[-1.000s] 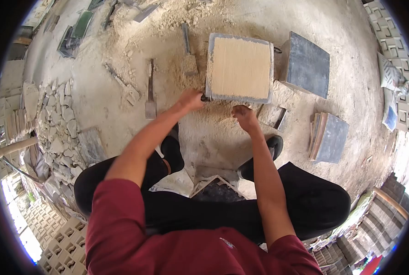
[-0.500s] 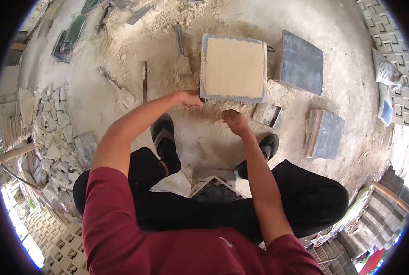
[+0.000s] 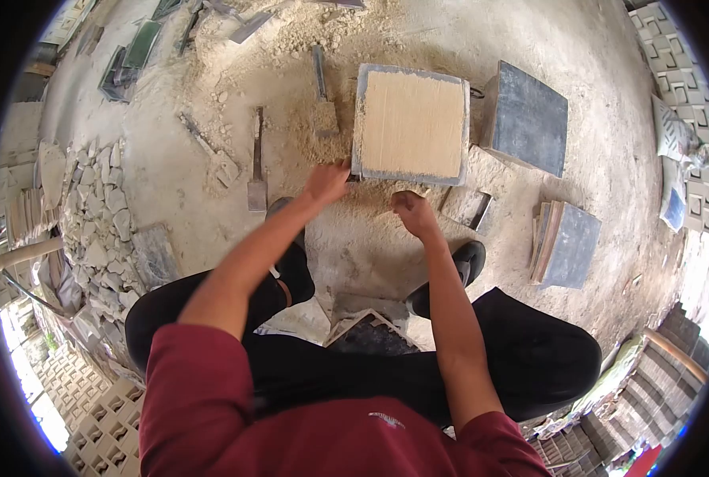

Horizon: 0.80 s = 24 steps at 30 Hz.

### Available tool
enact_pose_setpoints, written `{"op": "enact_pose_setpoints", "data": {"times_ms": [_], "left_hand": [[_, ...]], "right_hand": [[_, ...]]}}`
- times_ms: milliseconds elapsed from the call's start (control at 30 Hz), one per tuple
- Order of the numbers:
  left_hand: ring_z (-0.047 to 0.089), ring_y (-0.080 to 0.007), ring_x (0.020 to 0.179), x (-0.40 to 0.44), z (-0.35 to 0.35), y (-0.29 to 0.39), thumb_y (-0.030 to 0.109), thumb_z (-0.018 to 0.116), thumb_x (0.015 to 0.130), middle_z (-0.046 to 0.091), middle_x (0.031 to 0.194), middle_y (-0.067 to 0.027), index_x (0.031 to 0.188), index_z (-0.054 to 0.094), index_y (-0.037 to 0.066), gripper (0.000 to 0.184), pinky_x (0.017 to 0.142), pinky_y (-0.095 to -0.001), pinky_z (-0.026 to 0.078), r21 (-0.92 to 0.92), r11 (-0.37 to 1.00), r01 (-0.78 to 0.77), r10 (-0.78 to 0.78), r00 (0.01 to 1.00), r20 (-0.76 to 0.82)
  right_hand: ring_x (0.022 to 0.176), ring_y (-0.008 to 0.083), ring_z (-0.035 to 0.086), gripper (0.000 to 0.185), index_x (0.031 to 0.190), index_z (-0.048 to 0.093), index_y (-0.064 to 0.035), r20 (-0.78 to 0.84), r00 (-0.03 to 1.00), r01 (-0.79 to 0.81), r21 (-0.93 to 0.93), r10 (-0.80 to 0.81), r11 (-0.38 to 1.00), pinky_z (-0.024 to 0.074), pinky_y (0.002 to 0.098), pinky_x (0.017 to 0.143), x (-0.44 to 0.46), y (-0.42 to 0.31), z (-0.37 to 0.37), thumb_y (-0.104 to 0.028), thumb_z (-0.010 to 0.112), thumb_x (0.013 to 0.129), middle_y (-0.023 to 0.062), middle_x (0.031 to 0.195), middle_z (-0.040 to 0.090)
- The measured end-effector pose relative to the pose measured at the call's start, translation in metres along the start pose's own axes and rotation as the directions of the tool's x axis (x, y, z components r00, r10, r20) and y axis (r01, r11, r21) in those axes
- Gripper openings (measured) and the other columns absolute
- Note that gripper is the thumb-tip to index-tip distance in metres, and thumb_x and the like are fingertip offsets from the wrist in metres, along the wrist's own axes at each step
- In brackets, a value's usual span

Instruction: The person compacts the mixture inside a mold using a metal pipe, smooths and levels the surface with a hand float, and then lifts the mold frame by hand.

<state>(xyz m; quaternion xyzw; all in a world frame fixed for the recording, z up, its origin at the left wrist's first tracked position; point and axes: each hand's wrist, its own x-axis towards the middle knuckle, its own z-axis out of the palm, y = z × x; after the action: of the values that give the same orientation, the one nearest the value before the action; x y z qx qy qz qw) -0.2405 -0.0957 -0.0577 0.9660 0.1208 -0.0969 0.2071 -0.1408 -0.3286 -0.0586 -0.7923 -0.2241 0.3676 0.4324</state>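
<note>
A square metal mould (image 3: 359,119) lies in front of me, filled level with tan powder (image 3: 412,124). At its near left corner is my left hand (image 3: 328,183), fingers curled in beside a small dark metal piece (image 3: 354,178); what they grip there is hidden. Just below the mould's near edge, my right hand (image 3: 414,213) hovers with fingers curled and closed, apart from the mould. I cannot see whether anything is in it. A small metal frame (image 3: 477,211) lies on the ground to the right of that hand.
Right of the mould stand a dark square block (image 3: 529,119) and leaning plates (image 3: 571,246). A trowel (image 3: 225,168), a flat-ended tool (image 3: 257,163) and another dusty tool (image 3: 320,79) lie left. Broken pieces (image 3: 100,215) are heaped far left; a dark tray (image 3: 370,338) sits between my feet.
My left forearm has swung lower and straighter, its elbow nearer my body, while the hand stays by the mould's corner. My right hand has barely moved. The view has shifted slightly.
</note>
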Motion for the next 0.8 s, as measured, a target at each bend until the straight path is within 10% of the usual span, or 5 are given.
{"op": "enact_pose_setpoints", "data": {"times_ms": [133, 433, 600, 767, 800], "left_hand": [[0.066, -0.0319, 0.081, -0.015, 0.023, 0.007, 0.013, 0.06, 0.079, 0.066, 0.087, -0.0166, 0.103, 0.055, 0.0, 0.028, 0.07, -0.0463, 0.053, 0.331, 0.944, -0.017, 0.21, 0.803, -0.558], [0.066, -0.0349, 0.085, 0.01, 0.01, -0.008, 0.012, 0.058, 0.074, 0.067, 0.093, -0.0196, 0.103, 0.057, 0.001, 0.031, 0.071, -0.0457, 0.053, 0.101, 0.994, 0.05, -0.056, 0.996, 0.062], [0.064, -0.0346, 0.082, 0.04, -0.041, -0.003, 0.012, 0.054, 0.075, 0.065, 0.093, -0.0222, 0.102, 0.062, 0.003, 0.029, 0.073, -0.0453, 0.05, -0.085, 0.97, 0.226, -0.095, 0.682, 0.725], [0.061, -0.03, 0.1, 0.005, -0.028, 0.004, 0.008, 0.056, 0.074, 0.061, 0.107, -0.0216, 0.118, 0.052, 0.004, 0.045, 0.082, -0.0438, 0.048, -0.125, 0.936, 0.329, -0.166, 0.726, 0.667], [0.062, -0.0294, 0.098, -0.016, 0.0, 0.001, 0.011, 0.059, 0.074, 0.063, 0.101, -0.0206, 0.114, 0.056, 0.004, 0.041, 0.081, -0.0434, 0.049, 0.059, 0.997, 0.053, -0.063, 0.981, 0.184]], "right_hand": [[0.087, 0.0287, 0.067, 0.025, 0.099, 0.066, -0.0042, -0.03, 0.999, -0.017, 0.01, 0.017, 1.0, 0.0514, 0.0359, 0.077, -0.002, 0.005, 0.006, -0.022, 0.06, 0.084, 0.0158, 0.093, 0.069], [0.089, 0.0311, 0.067, 0.027, 0.102, 0.065, -0.0026, -0.036, 0.999, 0.003, -0.026, -0.004, 1.0, 0.051, 0.0371, 0.079, -0.008, 0.014, 0.012, -0.023, 0.062, 0.084, 0.0187, 0.094, 0.068], [0.089, 0.03, 0.067, 0.029, 0.105, 0.064, -0.0022, -0.016, 1.0, 0.005, 0.008, -0.005, 1.0, 0.0506, 0.0365, 0.079, -0.003, 0.009, 0.009, -0.023, 0.062, 0.085, 0.0202, 0.095, 0.068], [0.089, 0.0297, 0.067, 0.03, 0.105, 0.065, -0.0027, -0.025, 1.0, -0.012, 0.068, 0.014, 0.998, 0.0508, 0.0369, 0.079, 0.0, -0.003, 0.003, -0.025, 0.062, 0.085, 0.0203, 0.096, 0.068], [0.089, 0.0297, 0.067, 0.03, 0.105, 0.065, -0.0027, -0.025, 1.0, -0.015, 0.075, 0.017, 0.997, 0.0508, 0.0369, 0.079, -0.006, -0.009, 0.005, -0.025, 0.062, 0.085, 0.0203, 0.096, 0.068]]}}
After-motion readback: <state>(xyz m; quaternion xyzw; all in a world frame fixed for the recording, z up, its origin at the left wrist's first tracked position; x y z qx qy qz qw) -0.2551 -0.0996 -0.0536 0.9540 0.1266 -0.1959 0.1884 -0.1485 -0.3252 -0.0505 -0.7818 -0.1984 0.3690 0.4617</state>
